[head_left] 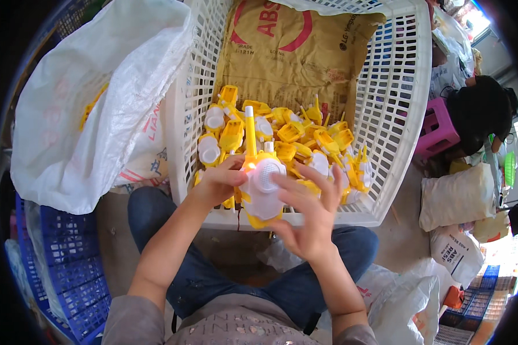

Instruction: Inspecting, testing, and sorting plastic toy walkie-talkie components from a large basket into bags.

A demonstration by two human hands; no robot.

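A yellow and white toy walkie-talkie [263, 201] with a tall white-tipped antenna and a round speaker grille is held up over the near rim of the basket. My left hand [220, 181] grips its left edge, thumb and fingers closed on it. A small orange-yellow light glows at the base of the antenna. At the toy's right side is my right hand [309, 211], its fingers spread and slightly blurred. Whether those fingertips touch the casing I cannot tell. Behind it, many similar yellow and white toy pieces [290, 132] lie heaped in the basket.
The white slatted basket [400, 98] stands before my knees, a brown printed sack [293, 52] lining its far part. To its left sits a white woven bag [98, 109] above a blue crate [69, 259]. On the right are a purple stool [437, 129] and several filled sacks [457, 195].
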